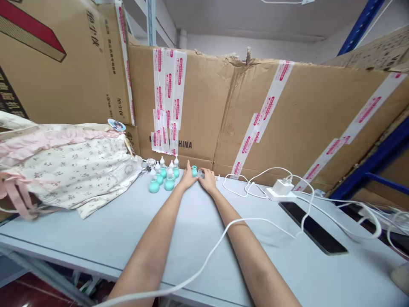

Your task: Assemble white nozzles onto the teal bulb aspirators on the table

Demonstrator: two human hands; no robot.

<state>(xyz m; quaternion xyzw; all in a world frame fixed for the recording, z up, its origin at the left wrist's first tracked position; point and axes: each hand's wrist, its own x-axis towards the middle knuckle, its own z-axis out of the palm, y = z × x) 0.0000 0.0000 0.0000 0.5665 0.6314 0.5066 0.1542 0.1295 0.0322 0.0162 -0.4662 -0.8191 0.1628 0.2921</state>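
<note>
My left hand [188, 180] is at the back of the table, its fingers and thumb around a small teal squeeze bulb [194, 170] whose open mouth faces up. Close beside it, my right hand [208, 180] has its fingers closed on a small clear plastic piece [200, 173], partly hidden by the fingers. To the left of my hands stand several teal squeeze bulbs [154, 186] fitted with white pointed tips. A loose white tip [218, 177] lies just right of my right hand.
A floral cloth bag [83, 162] lies on the left. Tall cardboard [265, 111] walls off the back of the grey table [128, 238]. On the right are a white charger [283, 186], a black phone [313, 228] and looped white cables; one cable [220, 238] crosses over my forearms.
</note>
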